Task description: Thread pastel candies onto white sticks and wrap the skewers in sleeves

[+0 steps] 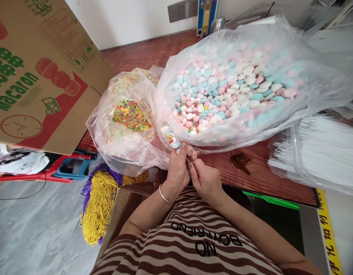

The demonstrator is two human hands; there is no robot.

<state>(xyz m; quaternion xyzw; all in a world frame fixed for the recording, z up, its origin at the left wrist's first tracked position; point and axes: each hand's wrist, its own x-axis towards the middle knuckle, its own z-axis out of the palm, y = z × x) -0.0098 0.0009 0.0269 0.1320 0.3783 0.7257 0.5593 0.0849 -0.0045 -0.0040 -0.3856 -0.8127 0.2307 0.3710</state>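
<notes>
A brown-and-white striped shirt (165, 248) is worn, lettered NO BOYFRIEND in black; beside the shirt, an apparently silver left-wrist bangle (165, 196) is worn.

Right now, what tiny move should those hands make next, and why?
Perhaps draw the left hand, holding the small packet, slightly toward the striped shirt: the packet overlaps the edge of the big clear bag, where it might snag.

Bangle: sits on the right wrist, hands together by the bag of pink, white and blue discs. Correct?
Wrong wrist: the head view shows the bangle on the left one. The left hand and right hand are indeed together by the bag of pink, white and blue discs.
</notes>
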